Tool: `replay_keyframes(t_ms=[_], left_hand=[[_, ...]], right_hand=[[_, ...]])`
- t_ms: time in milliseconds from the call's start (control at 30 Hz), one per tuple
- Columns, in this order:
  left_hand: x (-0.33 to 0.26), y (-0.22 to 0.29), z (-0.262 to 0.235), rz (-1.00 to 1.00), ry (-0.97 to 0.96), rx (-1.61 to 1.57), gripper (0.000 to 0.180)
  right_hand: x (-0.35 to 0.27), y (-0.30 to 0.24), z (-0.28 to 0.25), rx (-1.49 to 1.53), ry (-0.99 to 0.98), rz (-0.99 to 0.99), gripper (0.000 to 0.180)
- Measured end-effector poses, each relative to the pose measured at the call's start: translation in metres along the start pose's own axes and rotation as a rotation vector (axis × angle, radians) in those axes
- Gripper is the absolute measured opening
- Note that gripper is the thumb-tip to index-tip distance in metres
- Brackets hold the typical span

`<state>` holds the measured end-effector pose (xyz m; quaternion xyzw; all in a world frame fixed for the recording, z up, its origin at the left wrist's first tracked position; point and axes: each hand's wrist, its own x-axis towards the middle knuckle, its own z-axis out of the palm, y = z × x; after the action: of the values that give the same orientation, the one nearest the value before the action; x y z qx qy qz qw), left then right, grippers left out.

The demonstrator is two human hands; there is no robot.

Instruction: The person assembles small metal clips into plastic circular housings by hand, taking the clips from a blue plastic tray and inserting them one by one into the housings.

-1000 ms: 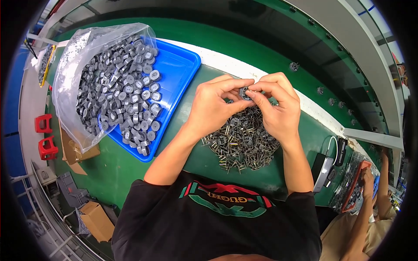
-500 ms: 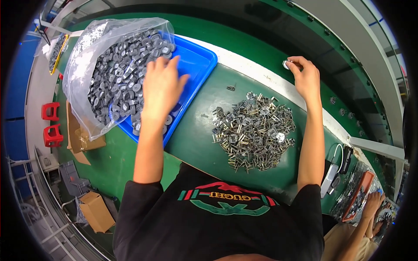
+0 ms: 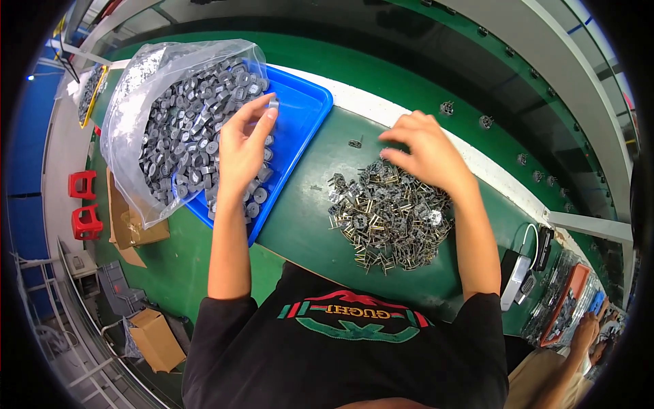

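Tabletop: the green tabletop (image 3: 306, 194) carries your work, with a white ledge (image 3: 357, 102) along its far side.
Blue tray: the blue tray (image 3: 303, 102) sits to your left, its near corner looking close to the tabletop's edge; a forearm knock there could spill parts.
Clear bag: the clear bag (image 3: 126, 112) lies open over the tray, with round grey parts (image 3: 194, 133) spread from its mouth; a snag on the loose plastic could drag more out.
Pin pile: the heap of pinned parts (image 3: 388, 221) lies before you on the tabletop. Their pins cross and tangle, so lifting one could pull up neighbours or bend a pin.
Right hand: your right hand (image 3: 429, 153) reaches over the heap's far side, fingers curled and close together; you cannot tell from here whether they hold anything.
Left hand: your left hand (image 3: 242, 150) is above the tray, thumb and forefinger narrowed in a pinch on a grey piece (image 3: 274, 103). The hold is at the tips, so a slight twist could drop it among the others.
Lone part: one pinned part (image 3: 355, 144) lies apart beyond the heap; a sweeping wrist could brush it away.
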<state>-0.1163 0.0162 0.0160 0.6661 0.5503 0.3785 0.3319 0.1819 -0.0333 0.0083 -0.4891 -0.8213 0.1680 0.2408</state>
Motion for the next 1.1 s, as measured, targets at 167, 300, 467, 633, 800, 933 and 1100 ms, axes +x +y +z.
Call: replay_keyframes(t_ms=[167, 300, 467, 633, 800, 933, 1100], left_hand=[[-0.007, 0.037, 0.030, -0.303, -0.392, -1.085, 0.037], [-0.015, 0.047, 0.053, -0.381, -0.472, -1.234, 0.037], [-0.020, 0.052, 0.062, -0.410, -0.509, -1.076, 0.036], [-0.024, 0.072, 0.064, -0.294, -0.615, -0.778, 0.035], [-0.031, 0.075, 0.063, -0.115, -0.620, -0.463, 0.034], [-0.034, 0.078, 0.068, -0.107, -0.562, -0.453, 0.035], [-0.038, 0.078, 0.069, -0.128, -0.510, -0.520, 0.034]], right_hand=[[-0.002, 0.001, 0.014, -0.079, -0.115, 0.044, 0.013], [-0.004, -0.011, -0.001, 0.050, 0.039, -0.029, 0.012], [-0.009, -0.034, -0.032, 0.351, 0.332, -0.056, 0.019], [-0.012, -0.048, -0.045, 0.203, 0.443, -0.197, 0.031], [-0.014, -0.056, -0.045, 0.054, 0.379, -0.241, 0.036], [-0.016, -0.060, -0.047, -0.008, 0.380, -0.216, 0.035], [-0.017, -0.062, -0.045, -0.031, 0.392, -0.195, 0.033]])
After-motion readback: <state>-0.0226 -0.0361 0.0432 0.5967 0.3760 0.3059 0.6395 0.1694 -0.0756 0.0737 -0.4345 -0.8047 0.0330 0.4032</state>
